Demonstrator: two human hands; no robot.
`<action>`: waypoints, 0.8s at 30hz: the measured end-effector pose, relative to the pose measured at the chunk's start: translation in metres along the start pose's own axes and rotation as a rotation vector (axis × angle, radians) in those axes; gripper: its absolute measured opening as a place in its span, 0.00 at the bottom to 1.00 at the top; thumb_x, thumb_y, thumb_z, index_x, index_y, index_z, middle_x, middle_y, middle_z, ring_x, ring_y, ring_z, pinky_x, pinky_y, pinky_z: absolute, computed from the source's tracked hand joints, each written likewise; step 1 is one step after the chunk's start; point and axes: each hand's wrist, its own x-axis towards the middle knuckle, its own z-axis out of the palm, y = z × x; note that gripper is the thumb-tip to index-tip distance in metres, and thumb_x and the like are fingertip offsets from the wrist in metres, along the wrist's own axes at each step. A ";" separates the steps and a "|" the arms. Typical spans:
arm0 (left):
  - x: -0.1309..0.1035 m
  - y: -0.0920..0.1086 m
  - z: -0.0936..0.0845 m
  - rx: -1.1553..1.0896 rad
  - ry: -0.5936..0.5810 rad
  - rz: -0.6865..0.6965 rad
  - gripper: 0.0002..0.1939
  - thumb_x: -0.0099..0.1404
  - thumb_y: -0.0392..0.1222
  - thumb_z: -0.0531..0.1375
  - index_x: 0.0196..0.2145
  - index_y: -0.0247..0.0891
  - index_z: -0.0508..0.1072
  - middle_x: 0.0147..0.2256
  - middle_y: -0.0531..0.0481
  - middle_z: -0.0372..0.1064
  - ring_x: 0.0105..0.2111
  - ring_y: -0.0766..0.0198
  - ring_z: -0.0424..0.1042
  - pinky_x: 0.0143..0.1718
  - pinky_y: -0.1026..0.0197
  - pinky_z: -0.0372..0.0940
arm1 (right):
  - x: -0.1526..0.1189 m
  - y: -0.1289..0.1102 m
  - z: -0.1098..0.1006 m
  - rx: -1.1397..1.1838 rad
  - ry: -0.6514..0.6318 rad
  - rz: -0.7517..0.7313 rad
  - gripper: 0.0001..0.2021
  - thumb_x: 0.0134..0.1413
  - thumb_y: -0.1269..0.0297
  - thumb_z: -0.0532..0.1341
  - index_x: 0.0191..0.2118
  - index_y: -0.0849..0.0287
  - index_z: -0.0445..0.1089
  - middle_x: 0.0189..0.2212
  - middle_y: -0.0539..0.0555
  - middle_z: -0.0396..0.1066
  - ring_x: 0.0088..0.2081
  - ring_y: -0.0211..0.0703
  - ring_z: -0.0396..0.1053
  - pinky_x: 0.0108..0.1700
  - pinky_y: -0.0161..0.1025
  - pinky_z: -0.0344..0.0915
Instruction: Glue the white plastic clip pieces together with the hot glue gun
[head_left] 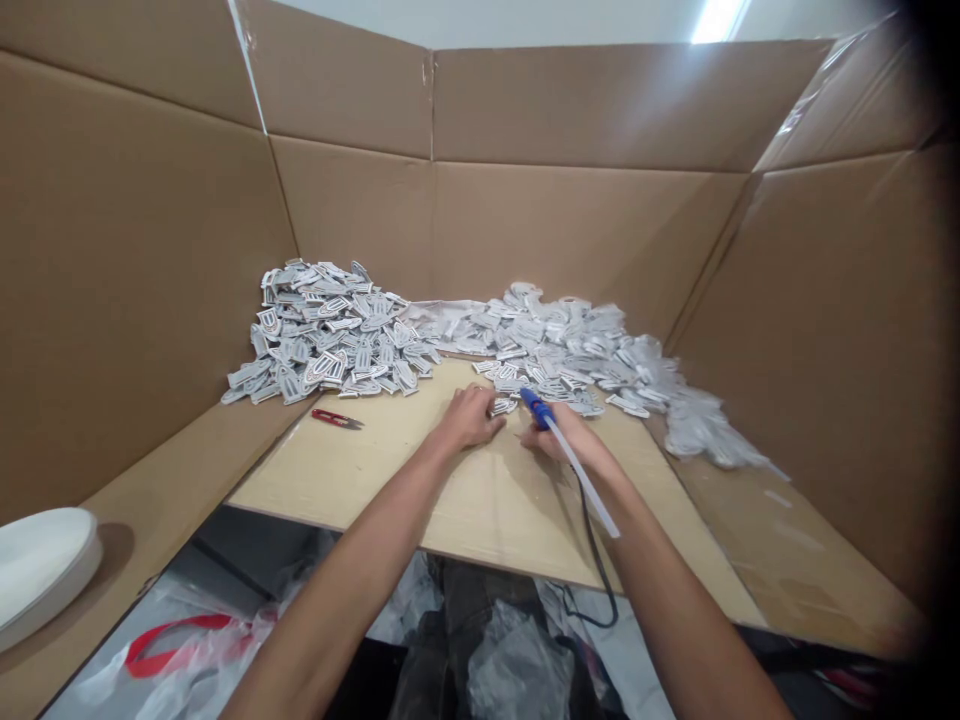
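Note:
My right hand (pixel 566 435) is closed around a blue hot glue gun (pixel 537 408), with a long whitish glue stick (pixel 581 475) standing out of its back and a dark cord hanging below. To its left my left hand (pixel 472 415) rests low over the board, fingers curled, with a small white-and-grey flat piece (pixel 504 406) at its fingertips. A large heap of similar slotted pieces (pixel 337 335) lies at the back left. Behind my hands and to the right spreads a second heap (pixel 555 340), partly with clear plastic film.
Red-handled thread snips (pixel 337 419) lie left on the wooden board (pixel 390 460). Cardboard walls (pixel 585 220) enclose the back and sides. A white round container (pixel 45 570) stands at the far left. Below the board edge are plastic bags (pixel 517 660) and a red strap (pixel 176 640).

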 end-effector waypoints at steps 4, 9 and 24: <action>-0.003 -0.003 0.003 -0.022 0.059 -0.028 0.09 0.66 0.38 0.58 0.44 0.37 0.74 0.41 0.39 0.72 0.46 0.50 0.70 0.49 0.53 0.64 | 0.007 -0.005 -0.004 0.045 -0.006 0.051 0.05 0.43 0.63 0.62 0.26 0.57 0.67 0.21 0.49 0.69 0.24 0.40 0.64 0.26 0.35 0.58; -0.002 -0.004 0.008 -0.400 0.142 -0.148 0.07 0.65 0.35 0.58 0.38 0.34 0.76 0.34 0.42 0.75 0.36 0.57 0.73 0.41 0.59 0.65 | 0.009 -0.013 0.000 0.048 0.097 -0.022 0.06 0.45 0.63 0.62 0.32 0.57 0.69 0.26 0.52 0.74 0.29 0.44 0.71 0.34 0.39 0.64; -0.009 0.023 -0.001 -1.098 -0.079 -0.198 0.10 0.61 0.35 0.65 0.42 0.30 0.76 0.32 0.43 0.77 0.24 0.68 0.73 0.25 0.68 0.63 | 0.006 -0.025 -0.002 -0.133 0.232 -0.150 0.06 0.45 0.63 0.61 0.32 0.55 0.66 0.26 0.51 0.72 0.27 0.43 0.65 0.32 0.38 0.60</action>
